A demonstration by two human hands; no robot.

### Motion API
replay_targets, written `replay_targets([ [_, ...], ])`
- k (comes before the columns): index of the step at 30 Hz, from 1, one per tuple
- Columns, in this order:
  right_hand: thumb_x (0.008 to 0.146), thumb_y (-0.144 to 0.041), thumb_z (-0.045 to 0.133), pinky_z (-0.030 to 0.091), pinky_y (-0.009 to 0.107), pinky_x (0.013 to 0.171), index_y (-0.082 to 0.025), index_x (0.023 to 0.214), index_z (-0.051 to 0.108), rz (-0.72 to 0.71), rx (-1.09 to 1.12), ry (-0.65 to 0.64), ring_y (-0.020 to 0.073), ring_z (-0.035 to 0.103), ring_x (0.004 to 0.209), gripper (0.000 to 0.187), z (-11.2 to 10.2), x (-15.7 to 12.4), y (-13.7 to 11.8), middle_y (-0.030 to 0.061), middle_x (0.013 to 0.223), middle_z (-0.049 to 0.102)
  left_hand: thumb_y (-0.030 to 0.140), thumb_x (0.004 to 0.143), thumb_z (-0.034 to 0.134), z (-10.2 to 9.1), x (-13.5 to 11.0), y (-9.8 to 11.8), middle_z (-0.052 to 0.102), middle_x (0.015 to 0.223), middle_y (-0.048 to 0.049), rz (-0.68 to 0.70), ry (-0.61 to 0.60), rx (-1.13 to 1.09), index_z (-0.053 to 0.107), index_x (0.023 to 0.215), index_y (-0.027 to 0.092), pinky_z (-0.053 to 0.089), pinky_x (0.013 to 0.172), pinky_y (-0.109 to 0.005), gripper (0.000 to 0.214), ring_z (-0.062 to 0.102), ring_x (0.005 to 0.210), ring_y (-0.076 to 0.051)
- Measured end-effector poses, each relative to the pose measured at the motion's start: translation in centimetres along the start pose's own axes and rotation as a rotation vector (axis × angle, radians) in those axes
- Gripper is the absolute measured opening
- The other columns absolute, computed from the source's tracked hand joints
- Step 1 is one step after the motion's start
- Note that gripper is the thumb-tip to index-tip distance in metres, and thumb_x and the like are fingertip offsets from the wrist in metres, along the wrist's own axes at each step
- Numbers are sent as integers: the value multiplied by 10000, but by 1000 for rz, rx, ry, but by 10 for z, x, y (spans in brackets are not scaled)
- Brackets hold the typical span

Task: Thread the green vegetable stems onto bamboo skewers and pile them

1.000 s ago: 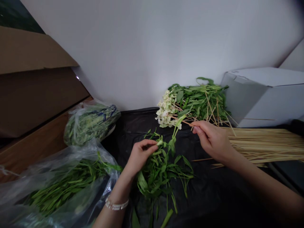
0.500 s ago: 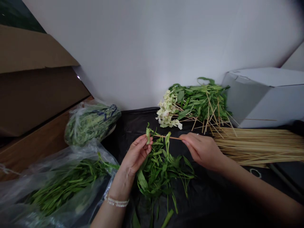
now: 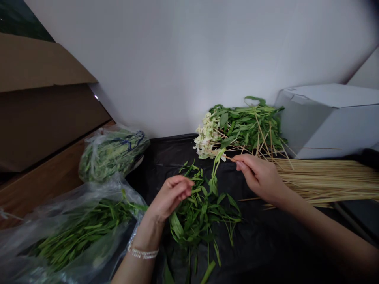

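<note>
My right hand (image 3: 260, 175) pinches a thin bamboo skewer (image 3: 230, 159) with a green leafy stem (image 3: 215, 165) threaded on it and hanging down. It holds this just in front of a heap of skewered greens (image 3: 247, 128) and pale white pieces (image 3: 207, 136) by the wall. My left hand (image 3: 170, 195), with a bead bracelet on the wrist, hovers over a loose pile of green leaves (image 3: 201, 213) on the black sheet (image 3: 260, 244). Its fingers are curled together and I see nothing in them.
A bundle of bare bamboo skewers (image 3: 325, 179) lies at the right, below a white box (image 3: 328, 118). Two clear plastic bags of greens (image 3: 112, 152) (image 3: 74, 228) sit at the left beside a brown cardboard box (image 3: 44, 98). A white wall stands behind.
My right hand moved the skewer with its stem up and right toward the heap. My left hand let go of the stem and dropped over the loose leaves.
</note>
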State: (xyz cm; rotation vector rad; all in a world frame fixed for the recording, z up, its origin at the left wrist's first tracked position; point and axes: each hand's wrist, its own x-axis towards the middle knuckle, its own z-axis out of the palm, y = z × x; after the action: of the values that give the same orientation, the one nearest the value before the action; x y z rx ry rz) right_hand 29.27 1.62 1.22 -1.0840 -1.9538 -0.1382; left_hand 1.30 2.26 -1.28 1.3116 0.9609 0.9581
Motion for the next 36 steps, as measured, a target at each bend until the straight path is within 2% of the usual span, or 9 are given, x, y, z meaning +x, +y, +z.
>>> replay_targets([
  [3, 971, -212, 398, 532, 316, 679, -223, 1037, 609, -5, -13, -16, 186, 691, 772, 222, 2, -1, -1, 52, 842, 711, 357, 722, 759, 7, 12, -6, 708, 774, -53, 111, 104, 557, 760, 805, 212, 435, 674, -299, 167, 588, 682, -183],
  [6, 970, -212, 402, 534, 323, 685, -218, 1040, 609, -4, -11, -21, 188, 689, 778, 219, 4, -3, 0, 56, 856, 713, 241, 756, 721, 8, 15, -16, 720, 898, -62, 186, 118, 1005, 769, 900, 252, 441, 838, -350, 152, 616, 878, -240],
  [10, 973, -212, 399, 530, 316, 686, -200, 1041, 608, -12, -7, -43, 184, 687, 777, 221, 5, -4, 0, 59, 856, 708, 210, 784, 692, 3, 12, -19, 722, 903, -79, 140, 73, 1176, 771, 863, 239, 444, 866, -370, 115, 627, 913, -258],
  [13, 976, -213, 393, 521, 308, 670, -192, 1038, 610, -23, -11, -58, 179, 682, 759, 226, 5, -4, -2, 59, 845, 705, 237, 813, 671, 2, 12, -13, 737, 894, -69, 179, 118, 1043, 773, 846, 240, 442, 862, -367, 108, 638, 897, -252],
  [16, 977, -200, 397, 511, 297, 667, -186, 1043, 605, -43, -8, -74, 168, 670, 750, 219, 8, -6, -6, 54, 853, 703, 303, 795, 698, 2, 15, -7, 748, 833, -50, 167, 250, 685, 770, 835, 217, 467, 793, -326, 119, 648, 809, -221],
  [20, 974, -173, 402, 510, 292, 713, -176, 1058, 603, -91, -8, -128, 164, 666, 805, 218, 15, -10, -10, 65, 924, 712, 363, 658, 828, 4, 15, 0, 749, 773, -46, -32, 298, -36, 757, 860, 153, 501, 670, -262, 300, 650, 689, -163],
  [23, 977, -179, 396, 503, 286, 697, -171, 1056, 611, -112, -46, -162, 164, 668, 792, 229, 21, -14, -11, 65, 913, 712, 280, 616, 870, 4, 13, 6, 757, 794, -44, -163, 261, -379, 754, 907, 143, 526, 632, -210, 342, 656, 658, -121],
  [29, 968, -161, 384, 497, 284, 683, -155, 1070, 616, -134, -79, -208, 172, 675, 809, 254, 26, -19, -12, 70, 917, 701, 131, 719, 788, 4, 12, 12, 748, 795, -22, -201, 231, -565, 747, 946, 135, 543, 592, -146, 231, 659, 631, -79],
  [36, 961, -159, 382, 479, 284, 653, -162, 1077, 624, -139, -100, -234, 171, 661, 778, 268, 27, -21, -12, 62, 894, 694, 160, 690, 820, 4, 13, 8, 747, 784, -26, -202, 245, -534, 739, 937, 134, 533, 538, -148, 261, 657, 602, -87],
])
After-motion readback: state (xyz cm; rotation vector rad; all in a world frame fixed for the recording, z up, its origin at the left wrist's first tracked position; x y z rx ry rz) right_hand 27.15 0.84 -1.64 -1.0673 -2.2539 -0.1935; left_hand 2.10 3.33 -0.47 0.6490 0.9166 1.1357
